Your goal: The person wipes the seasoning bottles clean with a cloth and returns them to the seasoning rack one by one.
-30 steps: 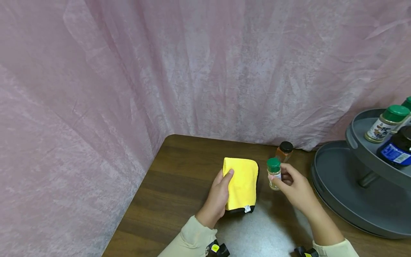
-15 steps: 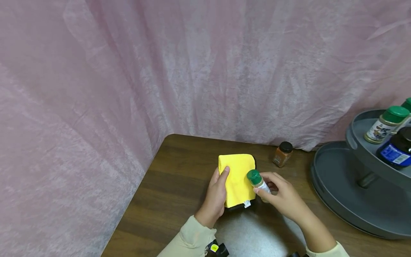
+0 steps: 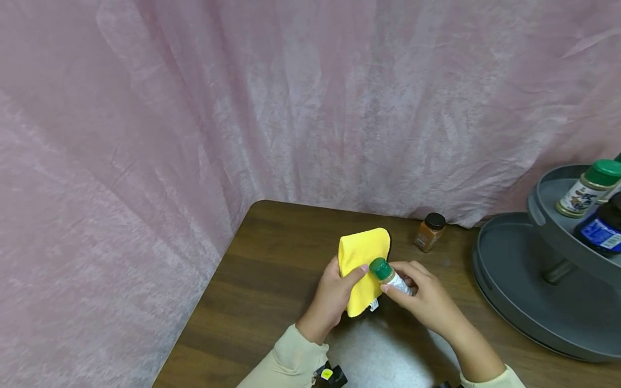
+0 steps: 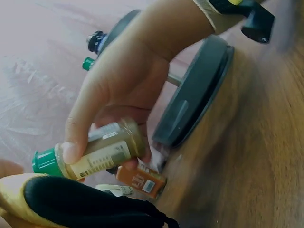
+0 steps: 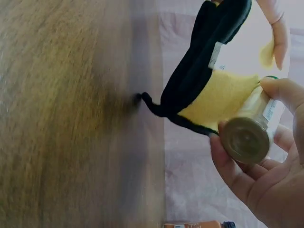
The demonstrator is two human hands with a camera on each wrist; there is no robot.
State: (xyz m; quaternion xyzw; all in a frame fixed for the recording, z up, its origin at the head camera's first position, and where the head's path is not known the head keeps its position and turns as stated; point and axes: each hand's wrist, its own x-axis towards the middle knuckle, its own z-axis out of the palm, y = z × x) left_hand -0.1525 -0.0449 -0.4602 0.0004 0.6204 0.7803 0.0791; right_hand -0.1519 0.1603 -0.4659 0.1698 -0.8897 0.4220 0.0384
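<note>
My left hand (image 3: pixel 331 296) grips a folded yellow cloth (image 3: pixel 363 249) with black edging, thumb across its front. In my right hand (image 3: pixel 423 297), a small clear spice jar (image 3: pixel 398 282) with a green cap is pinched between thumb and fingers. The jar tilts, its cap toward the cloth and close to my left thumb. From the left wrist view, the jar (image 4: pixel 102 154) shows tan contents and a pale label, its cap right at the cloth's edge. The right wrist view shows the jar's round base (image 5: pixel 245 140), with the yellow cloth (image 5: pixel 218 97) behind it.
An orange-brown spice jar (image 3: pixel 429 234) with a black lid stands near the back of the wooden table (image 3: pixel 257 269). A grey two-tier round stand (image 3: pixel 514 285) at the right bears a green-capped jar (image 3: pixel 579 198) and a dark blue-labelled jar (image 3: pixel 601 234). A pink curtain (image 3: pixel 310 108) hangs behind.
My right hand has brought the green-capped jar leftward to the cloth and tilted it. The cloth now bends toward the jar, and my left thumb has shifted right across it.
</note>
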